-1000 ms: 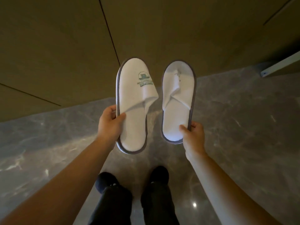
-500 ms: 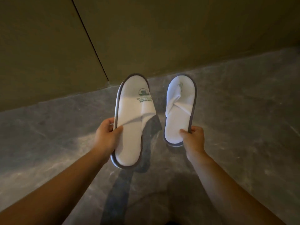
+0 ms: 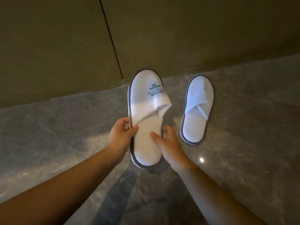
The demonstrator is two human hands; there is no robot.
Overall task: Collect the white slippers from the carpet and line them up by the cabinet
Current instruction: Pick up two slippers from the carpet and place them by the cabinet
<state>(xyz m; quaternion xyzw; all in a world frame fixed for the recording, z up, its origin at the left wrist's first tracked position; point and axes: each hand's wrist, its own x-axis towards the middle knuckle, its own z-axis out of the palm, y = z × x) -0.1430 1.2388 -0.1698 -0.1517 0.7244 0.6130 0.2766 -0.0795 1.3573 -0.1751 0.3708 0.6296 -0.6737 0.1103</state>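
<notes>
Grey marbled stone flooring (image 3: 243,159) ran up to the foot of an olive-brown cabinet front (image 3: 178,38), split by a dark vertical seam (image 3: 112,39). Nearest that seam, a white terry slipper with grey edging and a green printed logo (image 3: 146,125) was held in the air, toe toward the cabinet, its upper folded back on one side. The left hand (image 3: 121,138) was clamped on this slipper's left edge, thumb on the insole and fingers behind. The right hand (image 3: 168,143) met its right edge, thumb lying on the insole and fingers curled at the rim; how firmly it gripped could not be told. Farther from the seam, a second white terry slipper with grey edging (image 3: 197,109) lay flat on the floor, apart from both hands, toe pointing to the cabinet base and close to it. Bare forearms reached away from the cabinet toward the camera.
</notes>
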